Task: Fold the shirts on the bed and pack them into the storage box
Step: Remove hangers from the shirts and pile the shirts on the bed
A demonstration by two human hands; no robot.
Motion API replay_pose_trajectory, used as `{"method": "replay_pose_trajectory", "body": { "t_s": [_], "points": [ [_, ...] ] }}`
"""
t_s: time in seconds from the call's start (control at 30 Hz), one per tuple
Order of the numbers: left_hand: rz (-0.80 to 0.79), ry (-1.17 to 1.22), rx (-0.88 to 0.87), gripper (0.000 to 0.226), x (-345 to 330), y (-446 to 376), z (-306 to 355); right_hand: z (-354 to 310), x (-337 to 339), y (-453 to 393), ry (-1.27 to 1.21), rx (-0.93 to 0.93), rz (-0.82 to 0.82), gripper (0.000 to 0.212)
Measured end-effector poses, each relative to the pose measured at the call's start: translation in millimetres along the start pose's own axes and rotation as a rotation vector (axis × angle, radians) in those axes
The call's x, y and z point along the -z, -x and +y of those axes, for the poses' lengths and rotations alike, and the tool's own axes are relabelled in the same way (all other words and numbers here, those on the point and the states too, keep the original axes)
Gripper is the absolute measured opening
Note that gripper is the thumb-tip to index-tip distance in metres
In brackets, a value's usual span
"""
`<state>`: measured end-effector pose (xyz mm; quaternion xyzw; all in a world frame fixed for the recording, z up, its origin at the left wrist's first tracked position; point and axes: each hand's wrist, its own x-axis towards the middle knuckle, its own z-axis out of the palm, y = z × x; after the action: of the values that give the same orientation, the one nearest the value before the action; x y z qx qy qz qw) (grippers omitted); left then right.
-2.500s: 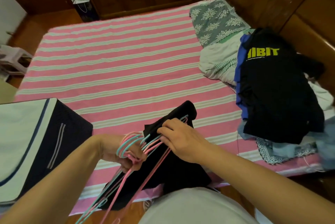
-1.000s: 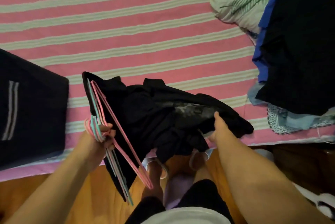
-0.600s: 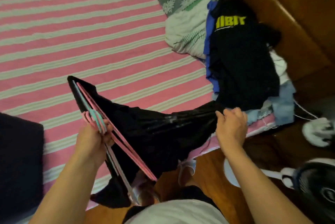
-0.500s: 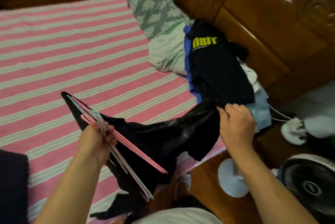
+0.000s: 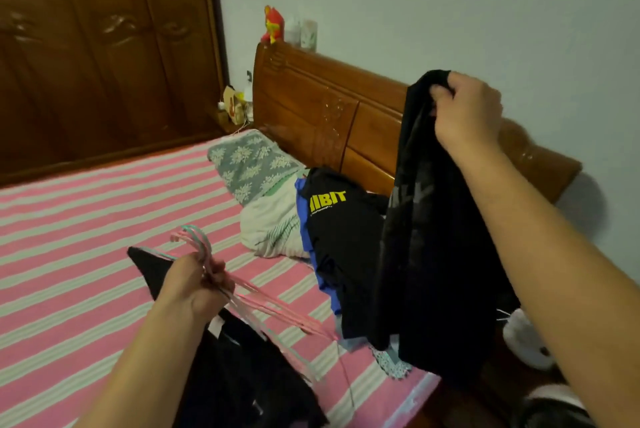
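My right hand (image 5: 464, 112) grips the top edge of a black shirt (image 5: 429, 254), which hangs in the air at the right over the bed's edge. My left hand (image 5: 195, 283) holds a bunch of pink and teal hangers (image 5: 263, 306) by their necks, low over the pink striped bed (image 5: 86, 254). More black cloth (image 5: 242, 372) hangs on those hangers below my left wrist. A pile of shirts (image 5: 337, 230), topped by a black one with yellow letters, lies at the head of the bed. The storage box is out of view.
A grey flowered pillow (image 5: 247, 164) and a white bundle of cloth (image 5: 273, 223) lie next to the pile. The wooden headboard (image 5: 311, 108) carries small items on top. A dark wooden wardrobe (image 5: 104, 46) stands behind the bed. White objects (image 5: 526, 341) sit on the floor at right.
My right hand has pulled the black shirt off the hangers and lifted it high to the right. The view has swung up, and the storage box has left the frame.
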<state>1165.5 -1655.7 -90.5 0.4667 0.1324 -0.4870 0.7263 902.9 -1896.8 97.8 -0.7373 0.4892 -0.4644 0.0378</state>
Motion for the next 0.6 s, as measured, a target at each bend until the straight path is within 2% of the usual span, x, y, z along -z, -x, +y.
{"method": "replay_pose_trajectory", "body": {
  "t_s": [0.17, 0.27, 0.3, 0.37, 0.4, 0.43, 0.47, 0.6],
  "points": [
    [-0.053, 0.231, 0.009, 0.027, -41.4, -3.5, -1.0, 36.9, -61.7, -100.5, 0.111, 0.05, -0.197, 0.027],
    [-0.059, 0.289, -0.049, 0.026, -58.2, -0.9, -4.0, 48.6, -118.3, -146.2, 0.051, 0.007, -0.315, 0.016],
    [-0.055, 0.313, -0.078, 0.028, -61.7, 0.0, -6.0, 49.6, -138.3, -154.4, -0.018, -0.038, -0.417, 0.02],
    [-0.057, 0.378, -0.134, 0.034, -66.6, 2.8, -8.7, 47.6, -175.5, -151.0, -0.207, -0.172, -0.709, 0.059],
    [-0.062, 0.407, -0.153, 0.037, -66.7, 3.5, -10.2, 45.8, -191.4, -140.0, -0.272, -0.227, -0.831, 0.069],
    [-0.068, 0.427, -0.169, 0.038, -64.2, 3.2, -11.7, 43.6, -203.9, -122.7, -0.321, -0.247, -0.906, 0.07],
    [-0.069, 0.439, -0.184, 0.039, -59.9, 3.3, -13.4, 43.3, -215.9, -101.0, -0.349, -0.236, -0.939, 0.064],
    [-0.04, 0.46, -0.241, 0.027, -29.6, 3.9, -22.8, 51.5, -227.7, 7.8, -0.49, -0.182, -0.991, 0.02]
  ]
}}
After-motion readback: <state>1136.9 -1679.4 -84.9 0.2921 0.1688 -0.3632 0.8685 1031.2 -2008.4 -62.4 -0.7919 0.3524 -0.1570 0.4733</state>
